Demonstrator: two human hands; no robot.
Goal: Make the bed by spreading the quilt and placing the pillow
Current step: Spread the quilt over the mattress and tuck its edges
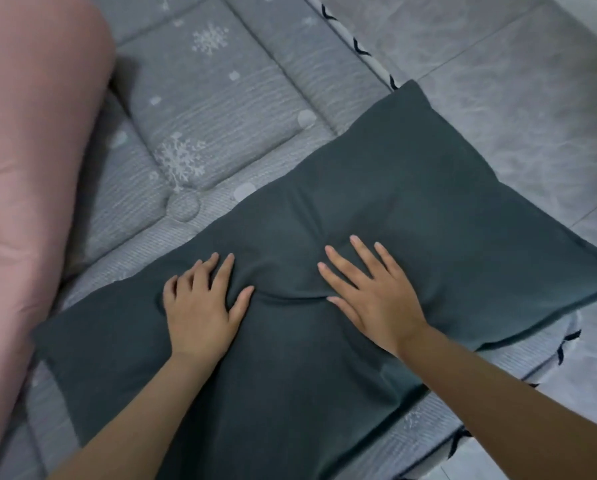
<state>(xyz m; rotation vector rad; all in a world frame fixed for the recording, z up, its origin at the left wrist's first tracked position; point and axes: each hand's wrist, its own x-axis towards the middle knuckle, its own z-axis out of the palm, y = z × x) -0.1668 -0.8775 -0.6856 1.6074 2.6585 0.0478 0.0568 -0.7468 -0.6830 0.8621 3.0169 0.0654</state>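
- Head view, setting: grey tiled floor (519,109) runs along the right side of a low mattress (200,109), which has a grey quilted cover printed with white snowflakes and dots and a patterned band along its right edge.
- Head view, pillow: a dark teal pillow (411,209) lies flat at the near right corner of the mattress. Its far right corner projects past the mattress's right edge, over the floor. Judged from this overhang, the pillow needs shifting inward before it counts as placed.
- Head view, left hand: the left hand (200,306) rests palm down on the pillow's near left half, fingers slightly bent and spread, pushing into the fabric. A crease runs from its thumb toward the other hand, which indicates downward pressure.
- Head view, right hand: the right hand (373,289) lies flat on the pillow's centre, fingers straight and fanned apart, gripping nothing. The flat contact suits smoothing or flattening the filling, not lifting.
- Head view, quilt: the pink quilt (30,168) sits bunched along the left edge of the mattress, well apart from both hands and just beside the pillow's left corner. It is not spread, so that part of the task appears outstanding.
- Head view, handling note: the pillow dents readily under the palms, so it is probably soft and will shift if pushed sideways.
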